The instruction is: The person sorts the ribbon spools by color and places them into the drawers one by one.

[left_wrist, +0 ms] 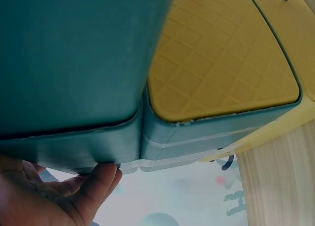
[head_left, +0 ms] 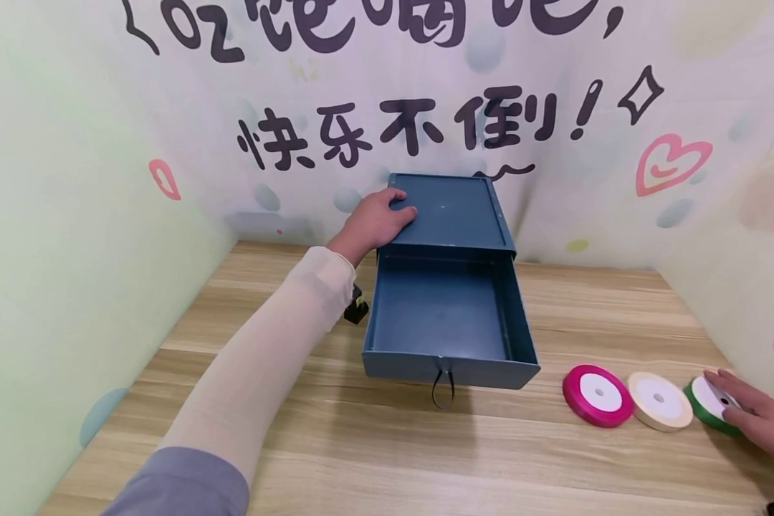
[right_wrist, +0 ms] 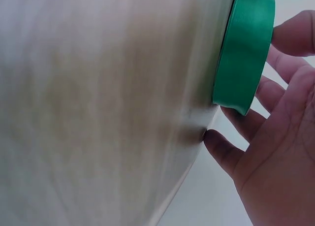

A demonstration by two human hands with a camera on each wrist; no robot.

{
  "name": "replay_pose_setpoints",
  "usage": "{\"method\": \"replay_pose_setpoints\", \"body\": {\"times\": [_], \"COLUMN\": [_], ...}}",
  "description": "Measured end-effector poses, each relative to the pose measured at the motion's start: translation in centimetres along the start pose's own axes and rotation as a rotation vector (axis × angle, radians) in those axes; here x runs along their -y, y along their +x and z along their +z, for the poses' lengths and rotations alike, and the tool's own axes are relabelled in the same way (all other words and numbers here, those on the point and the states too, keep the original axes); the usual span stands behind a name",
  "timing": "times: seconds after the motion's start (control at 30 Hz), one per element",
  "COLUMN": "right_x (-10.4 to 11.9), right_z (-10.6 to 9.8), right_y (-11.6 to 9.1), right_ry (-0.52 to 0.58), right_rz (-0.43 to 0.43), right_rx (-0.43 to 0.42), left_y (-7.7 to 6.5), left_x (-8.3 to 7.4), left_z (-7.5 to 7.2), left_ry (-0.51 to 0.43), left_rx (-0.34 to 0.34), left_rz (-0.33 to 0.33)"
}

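Pale walls (head_left: 103,179) with printed lettering and hearts rise behind and on both sides of a wood-grain table (head_left: 309,466). Toward its back sits a blue box (head_left: 454,215), its drawer (head_left: 451,371) pulled well out toward the viewer, so the blue floor inside is in full view; a dark loop (head_left: 452,387) hangs at the drawer's front. Right of the box, in a row, lie three ribbon spools: pink (head_left: 600,395) nearest it, then cream (head_left: 660,401), then green (right_wrist: 246,48) farthest out, all flat.

The left hand (head_left: 377,218) rests over the box's top left edge, thumb and forefinger apart on the lid. The right hand (head_left: 757,412), well right of the box, is loosely spread, its thumb and fingers touching the green spool.

Open wood lies in front of the box and between it and the pink spool; more stretches to its left, partly under the left sleeve (head_left: 258,387). The right wall stands near the right hand.
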State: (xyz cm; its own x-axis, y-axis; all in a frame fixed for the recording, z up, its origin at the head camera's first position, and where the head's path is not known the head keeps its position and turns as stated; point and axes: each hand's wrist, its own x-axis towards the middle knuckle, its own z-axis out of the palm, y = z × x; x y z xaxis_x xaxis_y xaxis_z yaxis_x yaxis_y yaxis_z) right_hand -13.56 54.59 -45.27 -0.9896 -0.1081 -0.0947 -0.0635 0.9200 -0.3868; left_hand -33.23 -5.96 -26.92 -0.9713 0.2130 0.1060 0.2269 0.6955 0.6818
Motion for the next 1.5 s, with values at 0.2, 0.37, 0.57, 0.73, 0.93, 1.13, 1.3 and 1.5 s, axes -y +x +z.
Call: {"method": "replay_pose_setpoints", "body": {"times": [0.2,0.37,0.57,0.73,0.93,1.13,1.3,1.5], "right_x": [-0.4,-0.4,-0.5,-0.3,0.0,0.4,0.9,1.1], "right_z": [0.3,0.2,1.0,1.2,1.1,0.8,0.6,0.5], "right_y": [0.1,0.3,0.1,0.2,0.3,0.4,0.2,0.2], "right_ry": [0.016,0.013,-0.022,-0.05,-0.079,-0.083,-0.066,-0.056], "right_rz": [-0.021,-0.005,-0.106,-0.138,-0.118,-0.103,-0.122,-0.156], "right_rx": [-0.016,-0.005,-0.093,-0.118,-0.159,-0.19,-0.223,-0.271], "left_y": [0.0,-0.1,0.0,0.0,0.0,0.0,0.0,-0.1], "left_x": [0.0,0.0,0.0,0.1,0.1,-0.1,-0.2,-0.2], "left_z": [0.0,0.0,0.0,0.0,0.0,0.0,-0.1,0.0], "left_ry": [-0.002,0.002,-0.001,-0.001,0.0,0.0,0.011,0.008], "left_rx": [0.0,0.0,0.0,0.002,0.0,-0.002,-0.006,-0.005], "left_rz": [0.001,0.005,0.004,0.002,0.003,0.005,0.006,0.002]}}
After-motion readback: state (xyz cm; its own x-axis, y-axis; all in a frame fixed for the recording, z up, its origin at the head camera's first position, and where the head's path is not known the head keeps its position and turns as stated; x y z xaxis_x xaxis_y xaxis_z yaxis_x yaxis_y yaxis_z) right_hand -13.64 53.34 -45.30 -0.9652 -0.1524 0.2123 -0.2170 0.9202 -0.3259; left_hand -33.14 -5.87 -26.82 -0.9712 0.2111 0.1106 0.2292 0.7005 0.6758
